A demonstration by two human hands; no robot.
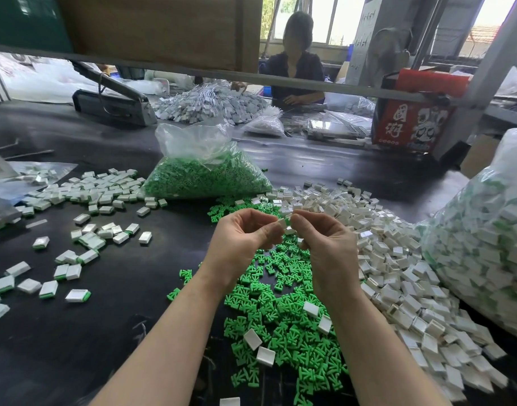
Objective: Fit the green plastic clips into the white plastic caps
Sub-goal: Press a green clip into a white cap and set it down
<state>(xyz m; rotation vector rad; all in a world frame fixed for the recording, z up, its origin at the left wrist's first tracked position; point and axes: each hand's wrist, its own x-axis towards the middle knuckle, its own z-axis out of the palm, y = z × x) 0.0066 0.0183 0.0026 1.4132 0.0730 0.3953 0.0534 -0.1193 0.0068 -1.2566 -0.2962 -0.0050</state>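
Hands meet above bench (105, 332): our left hand (242, 235) pinches white cap (281, 223), our right hand (321, 230) pinches green clip (287, 220) at cap mouth; insertion step, we judge; next we press clip home, squarely aligned

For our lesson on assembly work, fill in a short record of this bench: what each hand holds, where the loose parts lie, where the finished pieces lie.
left hand: pinches a white cap
right hand: pinches a green clip against that cap
loose clips: green heap under the hands
loose caps: white heap to the right
finished pieces: scattered to the left
clip bag: behind the hands
table: dark
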